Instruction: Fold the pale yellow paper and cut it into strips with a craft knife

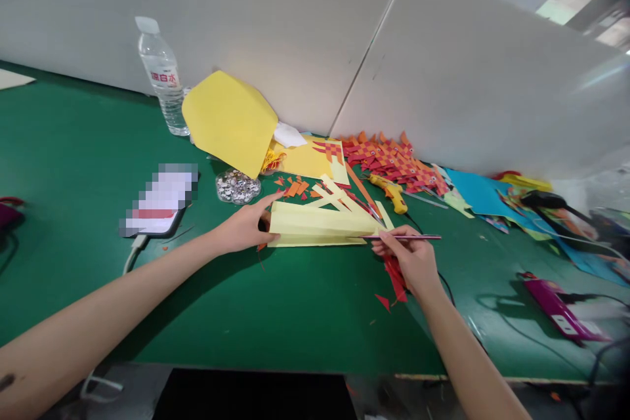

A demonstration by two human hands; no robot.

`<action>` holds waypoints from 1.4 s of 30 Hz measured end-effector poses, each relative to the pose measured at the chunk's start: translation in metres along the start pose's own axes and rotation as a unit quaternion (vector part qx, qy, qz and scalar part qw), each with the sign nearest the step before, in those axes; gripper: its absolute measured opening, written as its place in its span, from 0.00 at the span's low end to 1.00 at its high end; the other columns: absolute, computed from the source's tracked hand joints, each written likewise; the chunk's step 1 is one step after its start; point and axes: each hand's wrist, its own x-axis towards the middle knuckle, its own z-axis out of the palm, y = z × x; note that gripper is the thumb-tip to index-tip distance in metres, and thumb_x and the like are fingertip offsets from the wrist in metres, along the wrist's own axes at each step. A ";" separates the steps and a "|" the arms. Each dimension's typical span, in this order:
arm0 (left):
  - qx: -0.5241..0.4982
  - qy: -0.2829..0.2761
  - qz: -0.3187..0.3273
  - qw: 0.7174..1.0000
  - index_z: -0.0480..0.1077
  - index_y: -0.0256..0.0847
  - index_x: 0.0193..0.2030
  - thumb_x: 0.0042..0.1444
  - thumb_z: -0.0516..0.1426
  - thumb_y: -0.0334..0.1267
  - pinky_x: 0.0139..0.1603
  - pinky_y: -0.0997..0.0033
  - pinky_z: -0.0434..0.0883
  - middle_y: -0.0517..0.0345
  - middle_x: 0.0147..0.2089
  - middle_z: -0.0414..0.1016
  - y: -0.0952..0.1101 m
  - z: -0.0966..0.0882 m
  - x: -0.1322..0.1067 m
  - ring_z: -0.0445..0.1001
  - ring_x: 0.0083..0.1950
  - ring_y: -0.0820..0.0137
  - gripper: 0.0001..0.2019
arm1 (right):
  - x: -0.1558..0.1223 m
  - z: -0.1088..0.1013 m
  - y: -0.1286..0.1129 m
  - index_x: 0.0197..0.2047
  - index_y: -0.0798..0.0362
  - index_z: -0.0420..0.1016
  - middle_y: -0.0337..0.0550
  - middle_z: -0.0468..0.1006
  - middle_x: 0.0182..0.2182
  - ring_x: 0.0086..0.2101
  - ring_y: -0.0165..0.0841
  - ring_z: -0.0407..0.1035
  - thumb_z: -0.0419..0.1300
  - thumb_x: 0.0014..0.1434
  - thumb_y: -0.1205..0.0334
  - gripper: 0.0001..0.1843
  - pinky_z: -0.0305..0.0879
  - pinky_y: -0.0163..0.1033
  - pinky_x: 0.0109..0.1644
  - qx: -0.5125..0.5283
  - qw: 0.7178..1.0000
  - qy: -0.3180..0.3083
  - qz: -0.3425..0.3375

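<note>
My left hand grips the left end of a folded pale yellow paper sheet, with thumb and fingers at its edges. The sheet has lengthwise creases and is held just above the green table. In my right hand is a thin purple pen-like tool, pinched between the fingers. Its tip lies on the paper's right part; what kind of tool it is I cannot make out. Red paper scraps lie beneath my right hand. Orange paper pieces and pale yellow strips are scattered just behind the sheet.
A yellow glue gun lies behind my right hand, near a pile of red-and-orange woven paper fish. To the left are a charging phone, a water bottle and a dish of googly eyes. A purple power strip sits at right.
</note>
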 end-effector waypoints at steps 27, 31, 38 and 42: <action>0.012 0.011 0.022 1.000 0.41 0.44 0.69 0.46 0.59 0.34 0.30 0.73 0.66 0.60 0.34 0.76 -0.006 0.003 0.002 0.72 0.30 0.69 0.44 | -0.045 0.089 -0.044 0.27 0.53 0.70 0.39 0.78 0.21 0.22 0.31 0.74 0.65 0.52 0.57 0.11 0.72 0.33 0.26 0.014 0.995 -0.078 -0.065; -0.003 0.008 0.041 0.999 0.40 0.44 0.69 0.47 0.58 0.32 0.30 0.75 0.66 0.61 0.34 0.76 -0.008 0.003 0.002 0.72 0.29 0.71 0.44 | -0.036 0.112 -0.037 0.28 0.52 0.68 0.39 0.78 0.22 0.22 0.31 0.74 0.64 0.53 0.55 0.12 0.71 0.33 0.26 0.015 0.993 -0.102 -0.062; 0.004 -0.010 0.045 0.999 0.40 0.41 0.69 0.46 0.57 0.31 0.30 0.74 0.66 0.62 0.31 0.75 -0.006 -0.001 0.003 0.71 0.28 0.71 0.44 | -0.028 0.114 -0.029 0.28 0.52 0.67 0.40 0.78 0.21 0.22 0.32 0.74 0.64 0.53 0.54 0.13 0.71 0.34 0.27 0.008 0.993 -0.104 -0.057; 0.002 -0.025 0.073 0.997 0.41 0.40 0.69 0.45 0.56 0.28 0.32 0.74 0.68 0.63 0.30 0.75 -0.005 -0.007 0.001 0.72 0.29 0.72 0.44 | -0.027 0.113 -0.026 0.27 0.52 0.67 0.40 0.78 0.21 0.22 0.32 0.74 0.64 0.52 0.53 0.13 0.71 0.35 0.26 0.009 0.994 -0.101 -0.051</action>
